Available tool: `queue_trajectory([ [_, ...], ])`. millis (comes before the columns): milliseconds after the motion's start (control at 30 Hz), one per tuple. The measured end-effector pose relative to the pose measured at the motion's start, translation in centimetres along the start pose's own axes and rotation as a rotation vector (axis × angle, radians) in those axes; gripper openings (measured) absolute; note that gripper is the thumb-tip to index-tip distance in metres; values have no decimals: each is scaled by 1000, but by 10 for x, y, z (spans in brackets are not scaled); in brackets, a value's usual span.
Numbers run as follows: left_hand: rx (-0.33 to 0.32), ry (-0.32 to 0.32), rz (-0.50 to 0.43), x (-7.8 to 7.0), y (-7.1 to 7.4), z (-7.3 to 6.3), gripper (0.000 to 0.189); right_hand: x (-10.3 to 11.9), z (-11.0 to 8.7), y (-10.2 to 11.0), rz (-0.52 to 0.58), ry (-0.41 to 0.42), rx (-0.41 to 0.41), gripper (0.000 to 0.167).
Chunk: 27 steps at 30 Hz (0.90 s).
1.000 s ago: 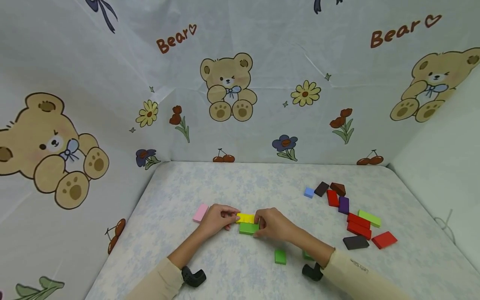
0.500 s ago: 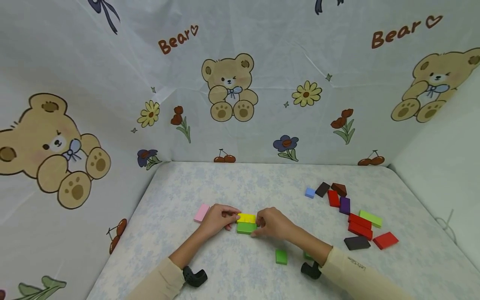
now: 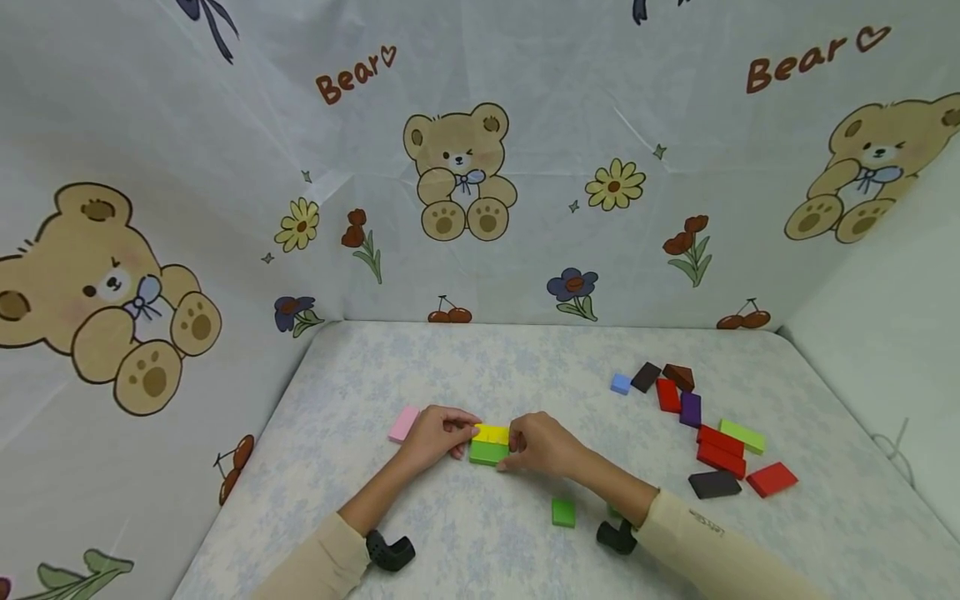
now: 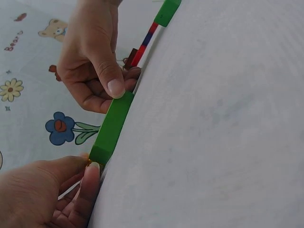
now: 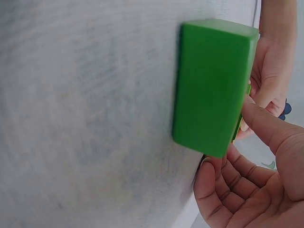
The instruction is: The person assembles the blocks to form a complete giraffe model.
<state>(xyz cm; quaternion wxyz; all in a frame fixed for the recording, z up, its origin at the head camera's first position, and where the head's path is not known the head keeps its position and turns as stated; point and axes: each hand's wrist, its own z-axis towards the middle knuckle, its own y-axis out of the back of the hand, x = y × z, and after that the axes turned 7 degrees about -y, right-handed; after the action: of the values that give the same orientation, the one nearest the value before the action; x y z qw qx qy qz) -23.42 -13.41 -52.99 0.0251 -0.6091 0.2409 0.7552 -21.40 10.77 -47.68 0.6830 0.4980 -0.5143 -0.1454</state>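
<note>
Centred on the table, a yellow block (image 3: 492, 433) lies directly behind a green block (image 3: 488, 453), long sides together. My left hand (image 3: 432, 435) pinches the yellow block's left end between thumb and fingers. From the other side, my right hand (image 3: 549, 445) has its index finger at the yellow block's right end and its thumb on the green block's right end. In the left wrist view the right thumb presses the end of the green block (image 4: 112, 124). A loose green block (image 5: 213, 88) fills the right wrist view's foreground and partly hides the fingers.
A pink block (image 3: 403, 423) lies beside the left hand. Another green block (image 3: 563, 512) sits nearer the front. Off to the right are red (image 3: 772, 480), black (image 3: 714, 485), purple (image 3: 690, 410), lime (image 3: 742, 436), brown (image 3: 678, 377) and blue (image 3: 620, 383) blocks.
The green block has slid left along the yellow one, so their ends now line up more closely. The right hand shifted slightly left with it; the left hand stayed nearly still.
</note>
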Motion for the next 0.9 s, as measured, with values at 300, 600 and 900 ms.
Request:
queue_trajectory([
  [300,-9,-2,-23,0,-2,1,20,1,0,0,0,-23,3,30],
  [600,-1,-14,-15,2,-2,1,26,-1,-11,17,66,-80,42,20],
  [900,22,-6,14,2,1,0,27,-17,-34,43,111,-137,-12,18],
])
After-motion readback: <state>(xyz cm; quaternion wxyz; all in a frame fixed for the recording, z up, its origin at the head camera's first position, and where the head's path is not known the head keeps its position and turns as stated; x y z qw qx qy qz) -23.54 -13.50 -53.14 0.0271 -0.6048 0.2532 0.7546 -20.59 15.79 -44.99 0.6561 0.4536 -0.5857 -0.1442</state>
